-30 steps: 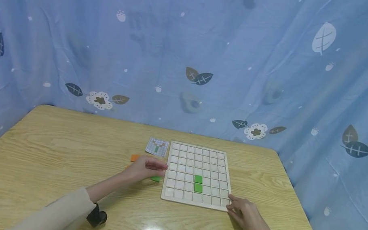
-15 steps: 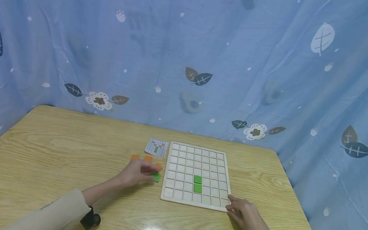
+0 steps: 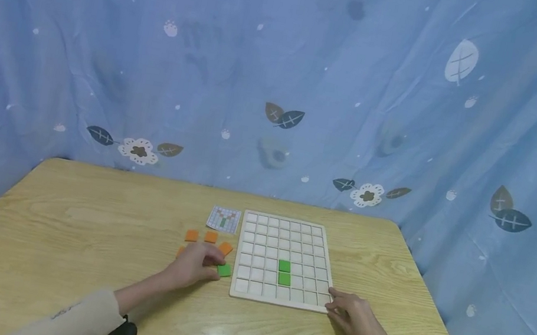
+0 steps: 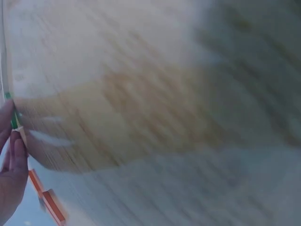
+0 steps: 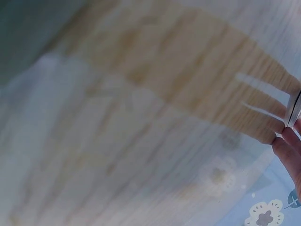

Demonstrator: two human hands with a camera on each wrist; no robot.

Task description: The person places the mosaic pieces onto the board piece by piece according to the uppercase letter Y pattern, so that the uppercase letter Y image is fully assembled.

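In the head view, a pale square grid board [image 3: 258, 261] lies on the table with two green tiles, the upper [image 3: 284, 266] and the lower [image 3: 284, 279], in adjoining cells. Left of it, my left hand [image 3: 193, 265] holds a loose green tile [image 3: 224, 270] between thumb and fingers; in the left wrist view this green tile [image 4: 13, 120] shows edge-on at the fingertips. My right hand [image 3: 357, 320] pinches the board's near right corner. The right wrist view has the board's edge [image 5: 294, 107] between the fingers.
Several orange tiles [image 3: 210, 237] lie around the left hand, one partly hidden by it. Behind them is a small card [image 3: 224, 219] printed with a coloured grid pattern. A blue patterned curtain [image 3: 241, 79] surrounds the wooden table [image 3: 92, 220].
My left hand has drawn back from the board's left edge to the loose green tile, uncovering orange tiles. My right hand stays at the board's corner. The head view has tilted slightly.
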